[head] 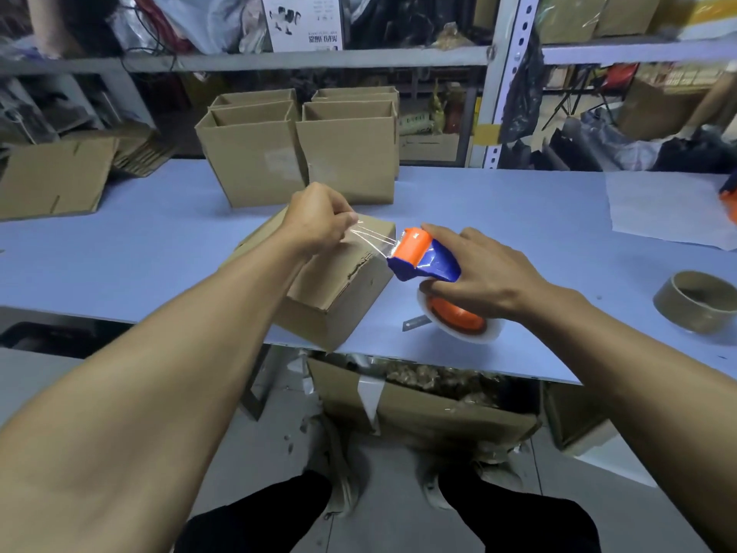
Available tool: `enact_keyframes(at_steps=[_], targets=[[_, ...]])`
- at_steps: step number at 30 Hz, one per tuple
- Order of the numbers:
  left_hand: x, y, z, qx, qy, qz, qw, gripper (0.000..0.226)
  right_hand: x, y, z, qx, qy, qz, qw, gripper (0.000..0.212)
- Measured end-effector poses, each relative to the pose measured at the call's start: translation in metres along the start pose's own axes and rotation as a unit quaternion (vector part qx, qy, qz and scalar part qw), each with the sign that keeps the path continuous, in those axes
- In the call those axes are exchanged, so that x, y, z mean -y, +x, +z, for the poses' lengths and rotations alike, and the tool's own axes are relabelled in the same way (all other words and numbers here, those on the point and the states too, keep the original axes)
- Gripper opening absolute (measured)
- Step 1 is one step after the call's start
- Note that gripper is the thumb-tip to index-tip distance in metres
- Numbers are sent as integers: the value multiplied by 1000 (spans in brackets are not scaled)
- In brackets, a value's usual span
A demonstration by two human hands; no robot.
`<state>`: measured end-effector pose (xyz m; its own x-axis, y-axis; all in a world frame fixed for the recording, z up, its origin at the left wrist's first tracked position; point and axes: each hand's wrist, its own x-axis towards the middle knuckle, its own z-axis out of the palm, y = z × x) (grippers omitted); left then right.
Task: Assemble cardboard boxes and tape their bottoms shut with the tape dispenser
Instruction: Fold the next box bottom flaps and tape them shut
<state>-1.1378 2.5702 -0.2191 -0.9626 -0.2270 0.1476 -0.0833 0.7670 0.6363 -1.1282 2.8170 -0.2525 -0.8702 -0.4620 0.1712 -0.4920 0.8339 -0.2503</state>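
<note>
At centre frame a cardboard box (339, 281) sits at the counter (139, 249) front edge, one corner overhanging. The right hand (490, 273) grips the tape dispenser (426, 261) just right of it; the left hand (319, 219) pinches the tape strand (375, 241) above the box. Bare counter lies on both sides. Behind stand open boxes (303, 149).

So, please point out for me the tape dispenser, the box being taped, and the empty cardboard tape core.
tape dispenser (418, 255): head view, on its orange and blue body.
box being taped (339, 309): head view, on its near side wall.
empty tape core (690, 313): head view, on its outer brown wall.
</note>
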Motion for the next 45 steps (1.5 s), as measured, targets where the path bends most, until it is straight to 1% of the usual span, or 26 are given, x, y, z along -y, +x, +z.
enact_keyframes(at_steps=[3, 5, 9, 11, 13, 15, 17, 20, 22, 26, 27, 29, 31, 32, 33, 35, 36, 37, 39, 41, 45], targets=[[7, -1, 6, 32, -30, -5, 999, 17, -4, 1, 6, 7, -4, 3, 1000, 72], [10, -1, 8, 38, -22, 7, 999, 17, -6, 3, 9, 12, -12, 9, 1000, 73], [10, 0, 10, 16, 53, 57, 997, 14, -2, 7, 11, 26, -39, 9, 999, 72], [11, 0, 14, 7, 116, 84, 990, 12, 2, 11, 11, 31, -56, 4, 998, 70], [14, 1, 19, -5, 178, 100, 979, 16, 6, 13, 12, 33, -69, 1, 997, 70], [17, 1, 24, -12, 209, 91, 974, 21, 7, 14, 13, 31, -76, 3, 997, 72], [21, -3, 28, -25, 208, 65, 976, 25, 6, 14, 13, 30, -78, 3, 997, 73], [31, -11, 26, -66, 219, -38, 973, 53, 5, 12, 13, 27, -75, 5, 997, 73], [33, -12, 26, -72, 236, -71, 967, 53, 7, 12, 13, 28, -78, 9, 997, 73], [29, -9, 35, -25, 213, -87, 973, 61, 11, 13, 13, 40, -90, 13, 995, 77], [29, -8, 36, -27, 214, -90, 972, 59, 11, 12, 14, 41, -92, 17, 995, 81], [33, -7, 30, -62, 190, -91, 976, 49, 10, 12, 16, 39, -94, 30, 994, 84], [36, -8, 21, -92, 150, -46, 983, 46, 11, 12, 16, 40, -80, 39, 995, 78], [35, -10, 18, -83, 127, -4, 988, 46, 12, 13, 16, 42, -70, 39, 996, 73], [32, -14, 15, -54, 100, 40, 993, 48, 14, 14, 17, 45, -61, 35, 997, 68], [22, -25, 13, 51, 67, 92, 992, 59, 19, 18, 18, 48, -53, 29, 997, 59], [21, -29, 14, 94, 86, 105, 986, 64, 23, 20, 19, 45, -55, 27, 997, 57], [22, -31, 16, 122, 119, 113, 979, 67, 26, 22, 19, 42, -61, 26, 997, 56], [27, -34, 20, 137, 157, 114, 971, 66, 32, 25, 20, 37, -82, 23, 996, 53], [32, -35, 23, 130, 150, 106, 974, 63, 37, 26, 22, 35, -92, 24, 995, 50], [33, -35, 28, 124, 166, 105, 973, 60, 34, 23, 26, 8, -123, 18, 992, 54]])
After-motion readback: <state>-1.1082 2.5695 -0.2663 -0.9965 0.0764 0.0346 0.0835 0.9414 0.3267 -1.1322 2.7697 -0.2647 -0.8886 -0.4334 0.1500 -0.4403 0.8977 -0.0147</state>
